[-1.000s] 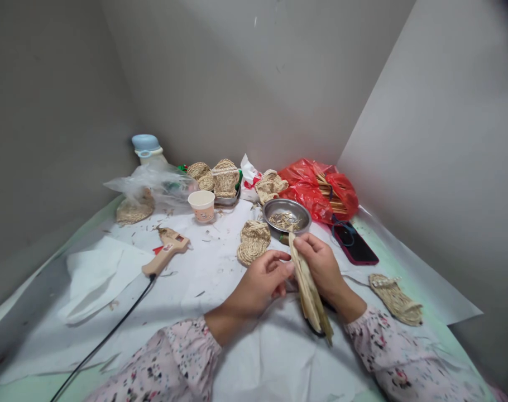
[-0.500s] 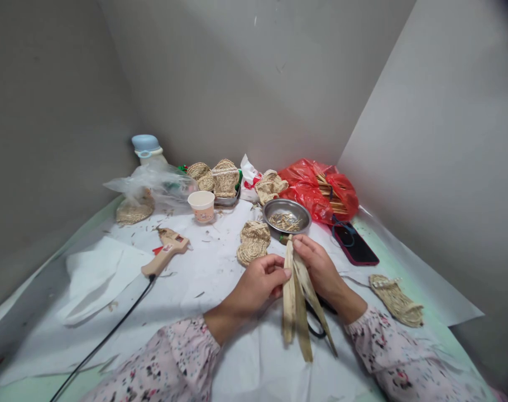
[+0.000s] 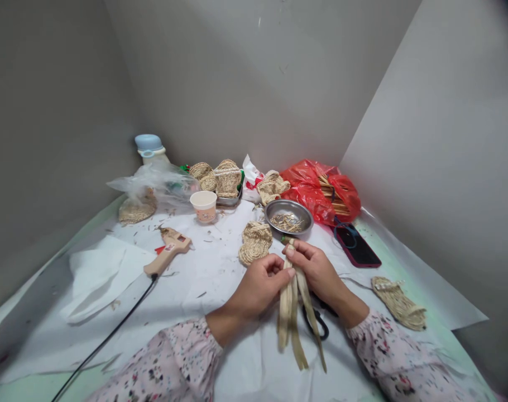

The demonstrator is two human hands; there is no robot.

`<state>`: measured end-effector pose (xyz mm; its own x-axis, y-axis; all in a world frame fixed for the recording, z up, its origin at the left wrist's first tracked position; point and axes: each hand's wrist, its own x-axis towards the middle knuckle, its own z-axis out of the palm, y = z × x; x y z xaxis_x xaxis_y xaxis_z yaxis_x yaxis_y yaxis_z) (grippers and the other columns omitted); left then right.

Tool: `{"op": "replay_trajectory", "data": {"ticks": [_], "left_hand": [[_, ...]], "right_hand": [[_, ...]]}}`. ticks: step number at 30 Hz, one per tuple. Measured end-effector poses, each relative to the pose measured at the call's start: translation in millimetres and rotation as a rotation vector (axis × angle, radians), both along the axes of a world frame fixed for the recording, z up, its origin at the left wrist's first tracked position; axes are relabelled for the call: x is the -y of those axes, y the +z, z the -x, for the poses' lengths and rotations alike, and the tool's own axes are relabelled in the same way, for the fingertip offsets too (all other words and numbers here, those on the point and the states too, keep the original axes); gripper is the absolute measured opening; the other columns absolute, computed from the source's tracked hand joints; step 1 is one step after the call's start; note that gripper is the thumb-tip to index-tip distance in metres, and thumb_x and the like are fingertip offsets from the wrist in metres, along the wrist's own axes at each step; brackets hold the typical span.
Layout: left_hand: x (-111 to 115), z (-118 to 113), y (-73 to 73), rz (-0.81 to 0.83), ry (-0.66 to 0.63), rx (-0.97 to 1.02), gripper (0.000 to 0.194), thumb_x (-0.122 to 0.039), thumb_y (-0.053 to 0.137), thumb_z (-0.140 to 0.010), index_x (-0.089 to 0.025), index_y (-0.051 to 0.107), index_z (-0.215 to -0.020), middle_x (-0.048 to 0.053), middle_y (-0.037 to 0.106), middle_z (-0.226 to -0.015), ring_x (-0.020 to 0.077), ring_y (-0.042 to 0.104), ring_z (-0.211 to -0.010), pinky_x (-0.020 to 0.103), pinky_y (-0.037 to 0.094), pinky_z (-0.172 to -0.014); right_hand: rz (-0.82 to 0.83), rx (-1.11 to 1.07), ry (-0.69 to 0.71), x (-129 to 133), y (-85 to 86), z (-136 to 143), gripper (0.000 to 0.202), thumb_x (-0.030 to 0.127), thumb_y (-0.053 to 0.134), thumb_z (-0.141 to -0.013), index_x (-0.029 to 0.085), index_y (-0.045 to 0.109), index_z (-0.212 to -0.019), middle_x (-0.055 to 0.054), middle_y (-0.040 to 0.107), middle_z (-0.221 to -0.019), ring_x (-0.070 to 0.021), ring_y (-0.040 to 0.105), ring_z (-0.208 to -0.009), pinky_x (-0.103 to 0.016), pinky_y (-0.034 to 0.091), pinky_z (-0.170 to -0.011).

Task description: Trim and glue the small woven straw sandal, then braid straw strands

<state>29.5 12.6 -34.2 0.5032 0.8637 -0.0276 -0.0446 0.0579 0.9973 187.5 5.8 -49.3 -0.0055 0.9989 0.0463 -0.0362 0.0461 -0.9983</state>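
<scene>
Several flat, pale dried-leaf strips [image 3: 294, 312] hang down between my hands over the white paper. My right hand [image 3: 315, 271] pinches them near their top ends. Lower down, my left hand [image 3: 264, 282] is closed on the left strip between thumb and fingers. Beneath the strips and the right hand lie black-handled scissors [image 3: 324, 329], partly hidden. A small woven straw slipper [image 3: 255, 243] lies just beyond my left hand. Past the fingertips stands a metal bowl [image 3: 308, 223] holding short straw bits.
A glue gun [image 3: 167, 254] with a black cord lies at left, near a paper cup [image 3: 204, 206]. At right are a phone [image 3: 358, 245], another woven slipper [image 3: 398, 303] and a red plastic bag [image 3: 308, 178] of straw. Behind stand a blue-lidded bottle [image 3: 149, 146] and more woven pieces [image 3: 228, 180].
My right fingers have shifted left and slightly down on the strips, nearer my left hand. The strips' lower ends have swung a little left. The whole view has moved slightly.
</scene>
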Motion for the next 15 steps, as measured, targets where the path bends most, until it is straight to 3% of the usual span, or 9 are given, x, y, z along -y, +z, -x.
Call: {"op": "replay_trajectory", "data": {"ticks": [3,6,9,12,15], "left_hand": [[4,3,9.2,-0.004,-0.053,0.062,0.018,-0.031,0.060,-0.075,-0.016,0.052,-0.072,-0.003,0.045,-0.066,0.0110,0.040,-0.062,0.024,0.031,-0.058],[12,5,17.3,0.034,-0.175,0.133,0.016,-0.029,0.060,-0.071,-0.016,0.054,-0.076,-0.003,0.045,-0.066,0.0113,0.039,-0.062,0.024,0.028,-0.057],[19,4,17.4,0.086,-0.311,0.158,0.017,-0.027,0.062,-0.067,-0.015,0.056,-0.077,-0.002,0.048,-0.068,0.0116,0.041,-0.063,0.024,0.029,-0.058],[20,3,12.5,0.124,-0.381,0.141,0.017,-0.025,0.063,-0.067,-0.015,0.059,-0.080,-0.001,0.051,-0.069,0.0115,0.043,-0.063,0.024,0.030,-0.059],[17,4,8.8,0.126,-0.390,0.137,0.019,-0.025,0.064,-0.066,-0.015,0.060,-0.081,-0.002,0.052,-0.068,0.0110,0.043,-0.062,0.024,0.030,-0.058]], "right_hand": [[0.001,-0.052,-0.036,0,-1.3,-3,0.038,0.056,0.055,-0.086,0.018,0.062,-0.085,0.003,0.052,-0.062,-0.0117,0.044,-0.053,-0.024,0.036,-0.051],[-0.031,0.133,-0.080,-4,3.5,-8,0.037,0.052,0.054,-0.087,0.017,0.066,-0.091,0.002,0.055,-0.061,-0.0124,0.047,-0.052,-0.025,0.037,-0.050],[-0.183,0.522,-0.064,-15,12.0,-7,0.024,0.038,0.056,-0.088,0.018,0.070,-0.092,-0.002,0.068,-0.072,-0.0154,0.059,-0.063,-0.026,0.045,-0.060],[-0.438,0.997,0.073,-34,19.0,7,0.022,0.026,0.052,-0.090,0.019,0.071,-0.099,-0.007,0.074,-0.098,-0.0199,0.067,-0.088,-0.030,0.047,-0.080],[-0.455,1.435,0.171,-53,22.5,28,0.026,0.022,0.044,-0.094,0.018,0.070,-0.100,-0.011,0.073,-0.100,-0.0222,0.068,-0.089,-0.029,0.047,-0.073]]}}
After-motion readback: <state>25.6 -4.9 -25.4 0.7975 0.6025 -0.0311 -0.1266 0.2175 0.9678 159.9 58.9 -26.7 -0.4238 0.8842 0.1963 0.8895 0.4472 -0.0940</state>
